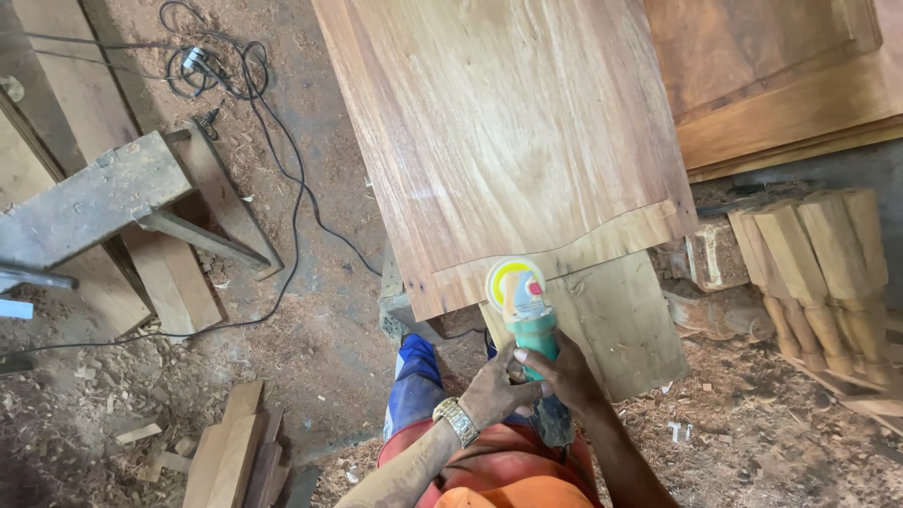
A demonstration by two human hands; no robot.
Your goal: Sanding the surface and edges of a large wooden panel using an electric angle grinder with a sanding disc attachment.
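Observation:
Both my hands grip a green angle grinder (529, 325) in front of my body. My left hand (494, 388), with a metal wristwatch on its wrist, wraps the tool's body from the left. My right hand (564, 369) holds it from the right. The grinder's round yellow-and-white disc (514, 278) sits at the near edge of a large reddish wooden panel (508, 132), which has a curved cut along that edge. A lighter wooden board (621, 320) lies under the panel's end, just right of the grinder.
A grey wooden sawhorse (122, 202) stands at the left, with black cables (273, 141) trailing across the sawdust floor. Several turned wooden legs (818, 273) are stacked at the right. More panels (781, 85) lie at top right. Wood offcuts (235, 456) sit bottom left.

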